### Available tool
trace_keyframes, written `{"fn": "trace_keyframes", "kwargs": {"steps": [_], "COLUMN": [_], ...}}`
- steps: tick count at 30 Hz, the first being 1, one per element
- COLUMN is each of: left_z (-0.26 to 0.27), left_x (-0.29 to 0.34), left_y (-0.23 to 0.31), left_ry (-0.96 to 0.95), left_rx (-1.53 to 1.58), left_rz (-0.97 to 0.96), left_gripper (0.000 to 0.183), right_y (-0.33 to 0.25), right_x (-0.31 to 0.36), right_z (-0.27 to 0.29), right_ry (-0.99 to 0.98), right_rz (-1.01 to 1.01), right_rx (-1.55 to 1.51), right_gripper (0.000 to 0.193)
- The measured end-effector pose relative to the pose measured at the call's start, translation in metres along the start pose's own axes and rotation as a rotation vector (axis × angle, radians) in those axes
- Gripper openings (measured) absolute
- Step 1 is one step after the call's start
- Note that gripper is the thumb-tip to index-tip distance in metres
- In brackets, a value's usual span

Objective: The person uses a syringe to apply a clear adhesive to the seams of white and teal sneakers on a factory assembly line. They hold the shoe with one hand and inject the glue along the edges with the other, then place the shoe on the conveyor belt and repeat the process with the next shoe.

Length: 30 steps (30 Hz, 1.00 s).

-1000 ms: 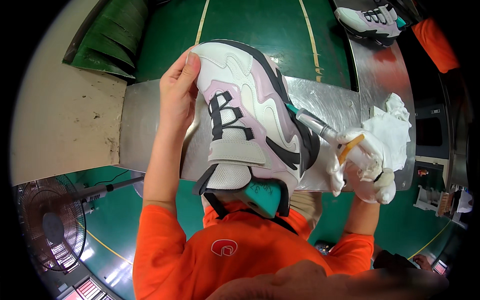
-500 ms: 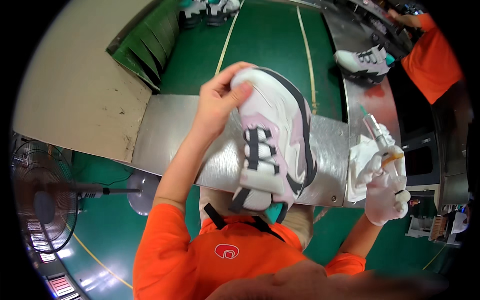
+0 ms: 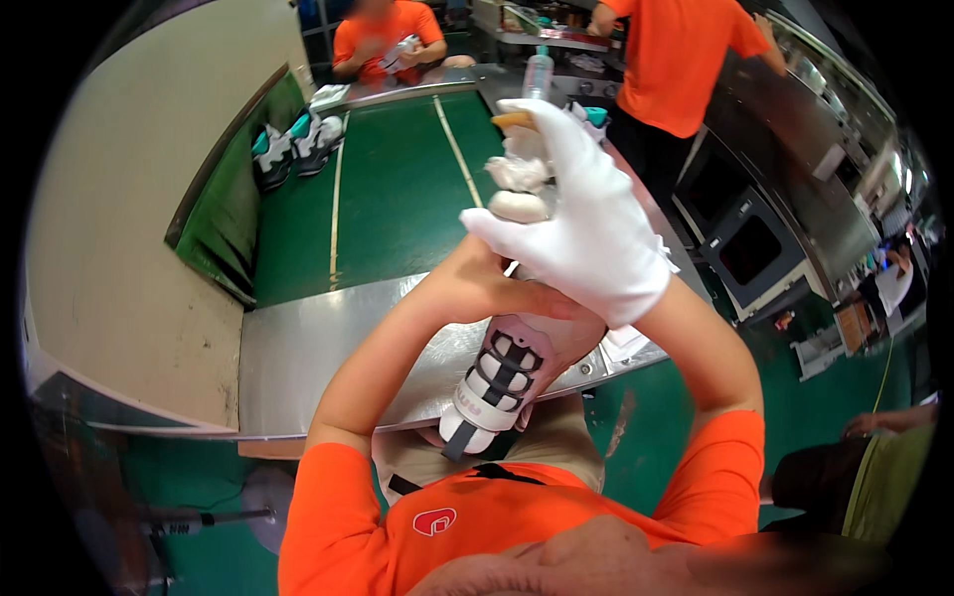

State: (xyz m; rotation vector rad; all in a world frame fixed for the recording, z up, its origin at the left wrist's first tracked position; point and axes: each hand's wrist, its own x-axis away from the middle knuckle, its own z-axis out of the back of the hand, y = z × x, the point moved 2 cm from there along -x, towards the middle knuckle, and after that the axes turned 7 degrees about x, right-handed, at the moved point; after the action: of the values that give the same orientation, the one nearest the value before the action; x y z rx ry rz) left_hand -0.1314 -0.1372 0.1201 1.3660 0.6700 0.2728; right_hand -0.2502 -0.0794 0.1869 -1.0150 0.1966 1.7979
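Note:
A white and pale pink sneaker (image 3: 502,372) with black lace loops is tilted toe away above my lap. Bare, my left hand (image 3: 497,288) is wrapped round the toe end, fingers partly hidden. My right hand (image 3: 596,219), in a white glove, is directly over the toe and my left hand, fingers curled. A translucent piece of what looks like a dispensing syringe (image 3: 525,149) shows between its fingers, beside a yellow-orange band (image 3: 513,120). The syringe's tip cannot be made out, and the glove covers much of the toe.
A green conveyor belt (image 3: 397,199) runs away beyond the metal ledge (image 3: 318,348). Dark-soled sneakers (image 3: 298,149) sit at its left by green flaps (image 3: 224,223). A clear bottle (image 3: 538,74) stands behind my glove. One person (image 3: 388,40) works at the far end, another (image 3: 681,60) at right.
My right hand has come from the far right to over the sneaker's toe. The sneaker has turned and sunk nearer my lap, my left hand still on it. The view has swung to the right.

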Motion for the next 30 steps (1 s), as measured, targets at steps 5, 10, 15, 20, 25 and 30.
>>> {"fn": "trace_keyframes", "kwargs": {"steps": [5,10,15,20,25,30], "left_z": [0.006,0.011,0.042,0.096,0.199,0.341], "left_x": [-0.006,-0.023,-0.037,-0.039,-0.104,-0.196], "left_y": [-0.018,-0.018,-0.037,-0.066,-0.089,-0.137], "left_ry": [-0.055,-0.131,-0.092,0.177,0.577,1.163], "left_rx": [0.064,0.102,0.179,0.069,-0.193,-0.088], "left_rz": [0.051,0.024,-0.019,-0.014,-0.109,-0.263], "left_gripper": [0.076,0.069,0.053,0.039,0.03,0.047], "right_y": [0.016,0.043,0.109,0.114,0.114,0.124], "right_x": [-0.022,-0.026,0.07,0.197,0.234,0.27], "right_z": [-0.011,0.022,0.022,-0.051,-0.073,-0.093], "right_ry": [-0.097,0.124,0.42,0.353,0.202,0.322], "right_rz": [-0.102,-0.369,-0.551,-0.759,-0.694,-0.853], "right_rx": [-0.212,-0.361,-0.419,-0.231,0.143,-0.074], "right_gripper": [0.068,0.069,0.07,0.072,0.074,0.081]}}
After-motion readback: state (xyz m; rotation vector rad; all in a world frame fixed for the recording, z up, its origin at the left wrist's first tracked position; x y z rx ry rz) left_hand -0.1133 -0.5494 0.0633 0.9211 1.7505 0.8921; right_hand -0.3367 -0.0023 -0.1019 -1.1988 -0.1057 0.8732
